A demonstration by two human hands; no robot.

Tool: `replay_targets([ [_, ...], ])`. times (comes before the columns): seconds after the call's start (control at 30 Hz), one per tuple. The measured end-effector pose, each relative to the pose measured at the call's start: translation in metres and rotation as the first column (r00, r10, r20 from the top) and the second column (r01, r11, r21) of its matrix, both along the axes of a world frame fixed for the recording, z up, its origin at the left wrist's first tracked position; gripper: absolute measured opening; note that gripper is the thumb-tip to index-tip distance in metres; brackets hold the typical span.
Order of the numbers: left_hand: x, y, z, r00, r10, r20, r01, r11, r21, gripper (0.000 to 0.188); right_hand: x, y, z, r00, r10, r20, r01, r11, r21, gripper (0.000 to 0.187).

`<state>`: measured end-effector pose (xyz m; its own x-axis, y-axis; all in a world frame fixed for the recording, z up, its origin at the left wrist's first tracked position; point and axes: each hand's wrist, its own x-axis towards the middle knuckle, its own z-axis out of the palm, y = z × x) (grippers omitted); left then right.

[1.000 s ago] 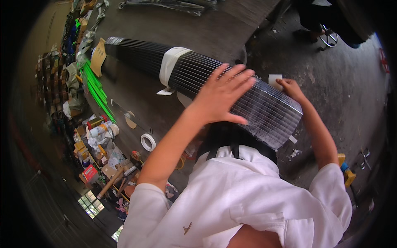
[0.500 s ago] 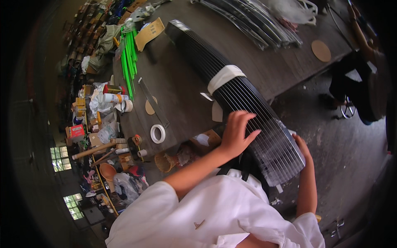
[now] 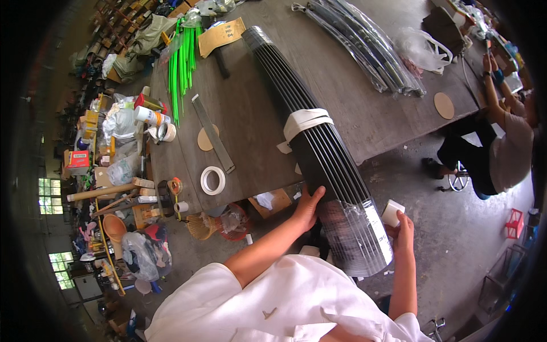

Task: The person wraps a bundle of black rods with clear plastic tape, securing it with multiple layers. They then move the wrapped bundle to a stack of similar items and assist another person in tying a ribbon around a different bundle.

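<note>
Surface [image 3: 256, 134] is bearing the far length of the black rod bundle [image 3: 327, 165], its film-wrapped end [image 3: 359, 242] jutting past the edge. Left hand [image 3: 308, 209], shifted off the top, is now bracing the side, apparently steadying it; hidden fingers are leaving its grip unclear. Right hand [image 3: 403, 231] is pinching a white roll [image 3: 392, 211].

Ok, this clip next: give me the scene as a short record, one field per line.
Left grip: against the left side of the bundle, fingers mostly hidden
Right grip: holding a small white piece
Bundle: long black rods, far end over the table, near end past its edge
Wrapping: white band around the middle, clear film around the near end
Left on table: white ring, green rods
Picture right: another person
</note>
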<state>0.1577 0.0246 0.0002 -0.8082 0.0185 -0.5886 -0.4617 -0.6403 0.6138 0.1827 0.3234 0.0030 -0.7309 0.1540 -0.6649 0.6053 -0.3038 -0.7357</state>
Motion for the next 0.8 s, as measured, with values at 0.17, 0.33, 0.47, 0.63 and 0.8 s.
replay_targets([
  [0.17,-0.009,-0.032,0.033,0.999,0.050,-0.013,-0.051,0.992,-0.113,0.090,0.007,-0.052,0.037,0.998,-0.069,0.005,0.069,0.998,-0.012,0.035],
  [0.33,-0.027,-0.100,0.045,0.995,0.018,-0.100,-0.038,0.978,-0.207,0.087,0.029,-0.125,-0.001,0.996,-0.040,-0.085,0.046,0.997,0.068,0.044],
  [0.47,-0.021,-0.182,0.033,0.987,-0.158,-0.002,0.154,0.967,-0.205,0.080,0.047,-0.214,0.013,0.998,-0.023,0.051,0.027,0.996,-0.085,0.036],
  [0.63,-0.003,-0.253,0.031,0.985,-0.148,0.087,0.157,0.982,-0.103,0.068,0.054,-0.268,0.042,0.967,0.253,0.019,-0.242,0.942,-0.232,0.033],
  [0.8,0.021,-0.276,0.032,0.968,-0.250,0.009,0.246,0.946,-0.209,0.089,0.025,-0.274,0.029,0.932,0.351,-0.090,-0.361,0.917,-0.168,0.032],
])
